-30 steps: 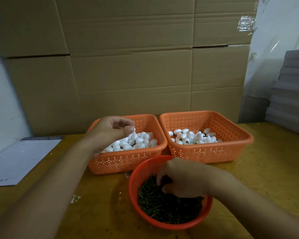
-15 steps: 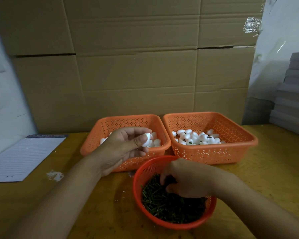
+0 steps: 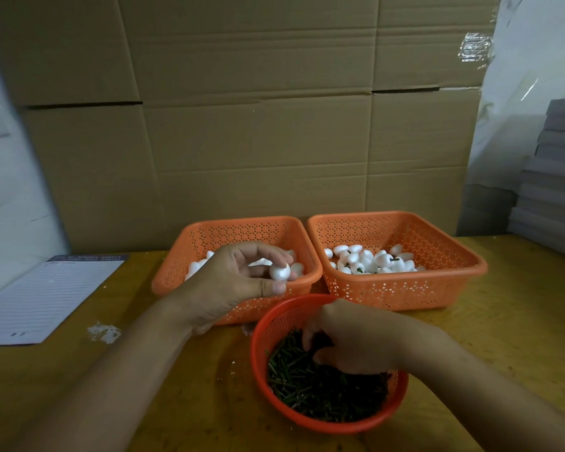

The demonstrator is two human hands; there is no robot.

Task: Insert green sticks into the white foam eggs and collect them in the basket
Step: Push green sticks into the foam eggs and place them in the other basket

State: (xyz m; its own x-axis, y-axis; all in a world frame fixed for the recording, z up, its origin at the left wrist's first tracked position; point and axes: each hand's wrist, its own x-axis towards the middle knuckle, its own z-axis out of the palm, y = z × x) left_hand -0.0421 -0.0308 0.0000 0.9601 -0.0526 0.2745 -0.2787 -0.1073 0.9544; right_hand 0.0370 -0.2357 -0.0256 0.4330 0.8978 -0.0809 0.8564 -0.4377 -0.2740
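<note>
Head view, left hand [image 3: 232, 282] fingers pinching foam egg [image 3: 279, 272], right hand [image 3: 353, 337] fingers curled in green sticks [image 3: 307, 386].

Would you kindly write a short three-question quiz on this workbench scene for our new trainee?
1. True or false: the left hand pinches a white foam egg.
2. Which container is the right hand in? A) round red plastic basket B) right square orange plastic basket
3. What lies left of the left square orange plastic basket?

Key: 1 true; 2 A, among the green sticks; 3 a lined white paper sheet.
</note>
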